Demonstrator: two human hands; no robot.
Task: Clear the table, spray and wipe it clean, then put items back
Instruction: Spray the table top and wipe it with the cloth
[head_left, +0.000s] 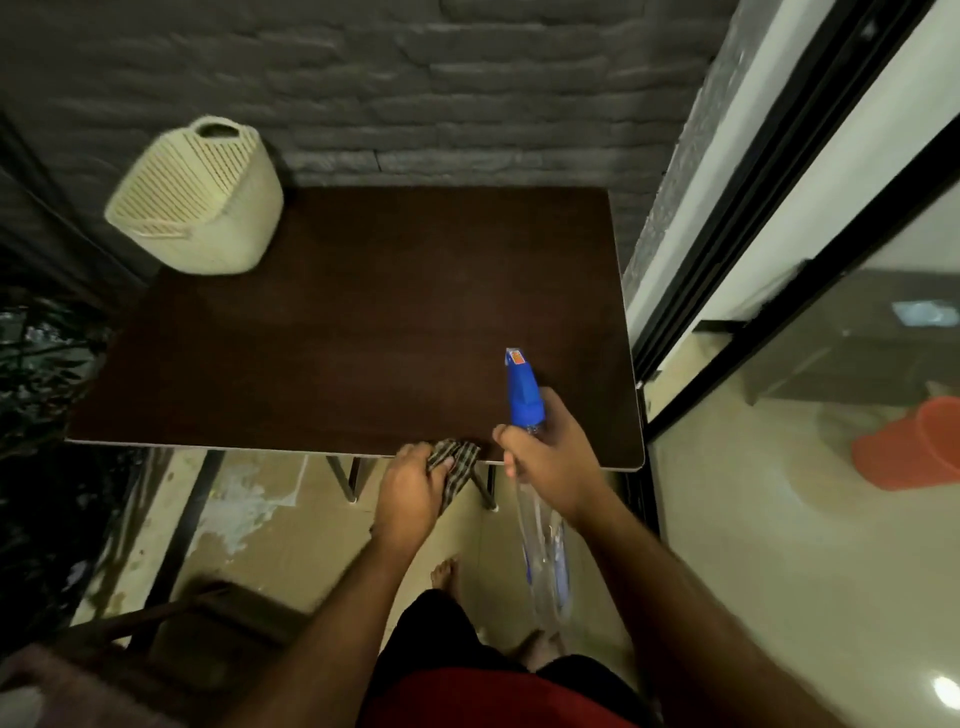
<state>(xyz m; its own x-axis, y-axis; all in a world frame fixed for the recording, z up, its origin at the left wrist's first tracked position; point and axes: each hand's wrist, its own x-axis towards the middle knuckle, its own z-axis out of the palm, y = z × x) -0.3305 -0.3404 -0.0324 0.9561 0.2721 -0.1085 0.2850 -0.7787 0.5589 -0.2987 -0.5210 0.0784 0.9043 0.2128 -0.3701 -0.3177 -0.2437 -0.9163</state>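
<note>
Head view. The table (363, 322) is a dark brown rectangular top with a pale edge band, set against a grey brick wall (415, 78) at 12 o'clock. A glazed sliding door (779, 260) runs along the 3 o'clock side, close to the table's right edge. An orange bucket (914, 447) shows through the glass. A cream slatted basket (200, 200) stands at the table's 10 o'clock corner, overhanging the left edge. Foliage lies at 9 o'clock, beyond the table. A chair, blurred, is at 7 o'clock.

Right hand (550, 462): closed around the neck of the spray bottle (524, 395), at the table's near edge at 5 o'clock. The bottle has a blue trigger head with an orange label, nozzle pointing toward 12 o'clock; its clear body hangs below the table edge.

Left hand (415, 478): closed on a checked cloth (457, 462), bunched, at the near edge just left of the right hand. Cloth touches the edge band.
</note>
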